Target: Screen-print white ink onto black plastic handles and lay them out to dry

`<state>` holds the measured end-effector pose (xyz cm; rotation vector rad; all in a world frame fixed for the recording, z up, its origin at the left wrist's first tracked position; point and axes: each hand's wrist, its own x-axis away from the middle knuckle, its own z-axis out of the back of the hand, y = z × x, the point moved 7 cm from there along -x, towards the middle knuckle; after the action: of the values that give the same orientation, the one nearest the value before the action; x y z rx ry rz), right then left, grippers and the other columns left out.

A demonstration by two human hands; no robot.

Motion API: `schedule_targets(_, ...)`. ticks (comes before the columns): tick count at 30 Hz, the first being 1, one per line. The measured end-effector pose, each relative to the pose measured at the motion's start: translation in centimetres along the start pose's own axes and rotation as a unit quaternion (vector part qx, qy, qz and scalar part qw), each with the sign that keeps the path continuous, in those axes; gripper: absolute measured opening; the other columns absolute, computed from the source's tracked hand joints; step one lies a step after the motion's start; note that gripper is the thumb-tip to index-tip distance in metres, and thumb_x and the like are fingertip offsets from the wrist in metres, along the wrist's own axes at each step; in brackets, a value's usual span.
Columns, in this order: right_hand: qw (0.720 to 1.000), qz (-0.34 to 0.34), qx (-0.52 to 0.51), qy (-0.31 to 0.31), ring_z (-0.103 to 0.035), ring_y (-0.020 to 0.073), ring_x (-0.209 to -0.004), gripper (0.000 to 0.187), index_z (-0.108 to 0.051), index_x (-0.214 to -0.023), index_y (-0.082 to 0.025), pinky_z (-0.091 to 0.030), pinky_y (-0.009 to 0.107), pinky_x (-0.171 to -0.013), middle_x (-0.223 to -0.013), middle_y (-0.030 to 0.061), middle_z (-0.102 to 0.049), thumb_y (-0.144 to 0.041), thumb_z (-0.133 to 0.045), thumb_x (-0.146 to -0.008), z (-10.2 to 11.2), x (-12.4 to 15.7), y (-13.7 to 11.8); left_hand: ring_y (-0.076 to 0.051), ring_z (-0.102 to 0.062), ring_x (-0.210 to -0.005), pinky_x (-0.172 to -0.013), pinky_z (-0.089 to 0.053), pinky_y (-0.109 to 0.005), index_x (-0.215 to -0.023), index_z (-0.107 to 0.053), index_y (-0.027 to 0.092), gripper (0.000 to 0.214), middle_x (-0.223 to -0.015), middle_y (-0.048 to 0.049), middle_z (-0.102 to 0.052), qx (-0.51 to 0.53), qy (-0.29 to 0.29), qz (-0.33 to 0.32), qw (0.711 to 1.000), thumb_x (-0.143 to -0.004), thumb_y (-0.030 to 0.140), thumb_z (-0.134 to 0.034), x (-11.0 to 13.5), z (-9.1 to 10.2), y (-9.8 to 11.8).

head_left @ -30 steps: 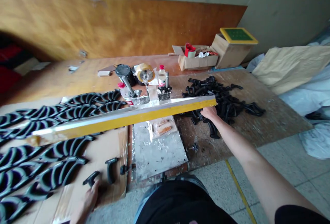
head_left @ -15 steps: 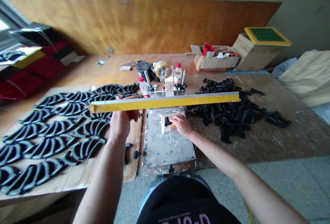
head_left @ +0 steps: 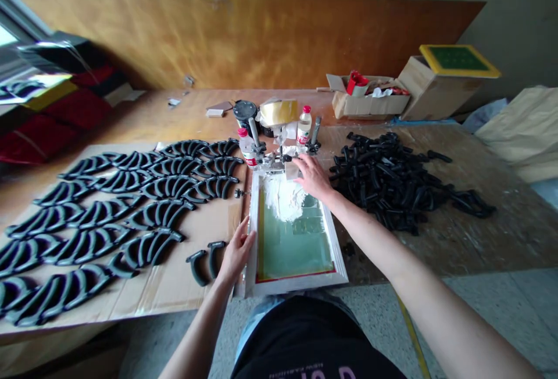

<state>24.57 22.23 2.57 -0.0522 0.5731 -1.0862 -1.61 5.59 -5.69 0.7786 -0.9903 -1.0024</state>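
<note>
A screen printing frame (head_left: 337, 245) lies flat in front of me, with green mesh and a smear of white ink (head_left: 283, 199) on its far part. My left hand (head_left: 238, 251) is at the frame's left edge, thumb toward the rim and fingers along the side. At the far end, my right hand (head_left: 314, 178) has thumb and fingers closed around a small pale squeegee (head_left: 293, 171), just above the ink. Left of the frame, two black curved handles (head_left: 198, 267) lie on cardboard, close to my left hand.
Rows of black handles (head_left: 93, 213) cover the cardboard at left. A heap of them (head_left: 392, 181) lies at right. Behind the frame stand metal clamps (head_left: 257, 140), two red-capped bottles (head_left: 304, 126), a black tub (head_left: 244, 113) and tape (head_left: 279, 113). An open carton (head_left: 370, 103) stands farther back.
The frame, tilted up before, has come down flat over the metal plate. My left hand moved down with it toward me. My right hand left the black handle on the plate and reached to the squeegee.
</note>
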Motion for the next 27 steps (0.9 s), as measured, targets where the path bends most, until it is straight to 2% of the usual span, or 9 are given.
schedule_targets(2,0.997,0.012,0.014,-0.074,-0.054,0.0262,-0.107,0.025,-0.061,-0.11,-0.014,-0.045,0.038,-0.092,-0.111,0.0125,-0.063,-0.019,-0.065,-0.085,-2.1,-0.6,-1.9,-0.018,-0.063,-0.064,-0.06,-0.049,-0.027,-0.143,-0.048,0.023,0.073,-0.075,-0.0004,-0.068,-0.01,-0.022,0.008,1.0,-0.079,0.055,-0.061,-0.5,-0.4,-0.9)
schedule_targets(4,0.992,0.032,0.022,-0.12,-0.056,0.0249,-0.096,0.008,-0.063,-0.095,-0.015,-0.045,0.036,-0.084,-0.096,0.0108,-0.066,-0.018,-0.06,-0.088,-3.2,0.7,-3.3,-0.019,-0.065,-0.07,-0.063,-0.05,-0.028,-0.144,-0.046,0.023,0.073,-0.082,-0.0023,-0.071,-0.013,-0.035,0.014,0.999,-0.081,0.056,-0.059,-0.7,-0.4,-1.5)
schedule_targets(9,0.956,0.228,-0.015,-0.181,-0.056,0.0216,-0.088,0.011,-0.064,-0.086,-0.016,-0.043,0.031,-0.075,-0.085,0.0073,-0.064,-0.01,-0.054,-0.086,-2.0,6.0,-6.7,-0.024,-0.068,-0.092,-0.076,-0.053,-0.032,-0.142,-0.049,0.021,0.07,-0.108,-0.009,-0.072,-0.009,-0.034,0.029,0.999,-0.082,0.058,-0.057,-0.5,-0.4,-1.9)
schedule_targets(11,0.946,0.256,-0.039,-0.194,-0.055,0.0201,-0.083,0.008,-0.064,-0.082,-0.018,-0.042,0.029,-0.073,-0.081,0.0051,-0.063,-0.014,-0.058,-0.085,-1.3,6.4,-7.1,-0.025,-0.068,-0.095,-0.078,-0.053,-0.032,-0.14,-0.051,0.021,0.07,-0.113,-0.0106,-0.071,-0.005,-0.032,0.031,0.999,-0.081,0.058,-0.058,-0.4,-0.4,-1.8)
schedule_targets(15,0.967,0.209,-0.039,-0.14,-0.055,0.0202,-0.085,0.01,-0.064,-0.083,-0.017,-0.043,0.03,-0.074,-0.084,0.006,-0.065,-0.01,-0.057,-0.085,-1.3,5.6,-6.4,-0.024,-0.069,-0.087,-0.071,-0.053,-0.031,-0.141,-0.05,0.021,0.073,-0.102,-0.0089,-0.073,0.007,-0.044,0.029,0.999,-0.08,0.061,-0.058,-0.3,-0.4,-1.4)
schedule_targets(19,0.96,0.253,-0.067,-0.102,-0.056,0.0213,-0.091,0.013,-0.066,-0.09,-0.015,-0.046,0.032,-0.08,-0.089,0.0083,-0.066,-0.008,-0.057,-0.084,-1.6,7.4,-7.0,-0.022,-0.068,-0.079,-0.065,-0.051,-0.029,-0.145,-0.043,0.02,0.078,-0.092,-0.0067,-0.073,0.004,-0.054,0.041,0.998,-0.081,0.063,-0.056,-0.2,-0.4,-1.3)
schedule_targets(21,0.962,0.237,-0.085,-0.102,-0.057,0.0204,-0.087,0.008,-0.066,-0.091,-0.017,-0.047,0.031,-0.079,-0.085,0.0063,-0.066,-0.014,-0.061,-0.085,-1.3,7.0,-6.8,-0.022,-0.068,-0.08,-0.064,-0.05,-0.028,-0.145,-0.043,0.021,0.079,-0.093,-0.0069,-0.073,0.005,-0.054,0.046,0.997,-0.08,0.063,-0.057,0.0,-0.3,-0.9)
schedule_targets(23,0.977,0.174,-0.086,-0.09,-0.059,0.0197,-0.086,0.013,-0.067,-0.099,-0.019,-0.047,0.03,-0.078,-0.086,0.0044,-0.067,-0.02,-0.065,-0.086,-0.7,4.6,-6.0,-0.022,-0.067,-0.077,-0.063,-0.05,-0.028,-0.146,-0.041,0.022,0.081,-0.092,-0.0062,-0.073,0.013,-0.063,0.053,0.997,-0.079,0.064,-0.058,0.4,0.0,0.0)
schedule_targets(27,0.997,0.022,-0.052,-0.051,-0.062,0.0197,-0.088,0.052,-0.056,-0.132,-0.028,-0.048,0.03,-0.077,-0.103,0.004,-0.069,-0.024,-0.072,-0.082,1.5,-1.7,-2.4,-0.021,-0.067,-0.085,-0.072,-0.051,-0.029,-0.141,-0.049,0.024,0.071,-0.102,-0.0056,-0.072,0.039,-0.071,0.017,0.997,-0.082,0.063,-0.056,1.3,1.6,4.4)
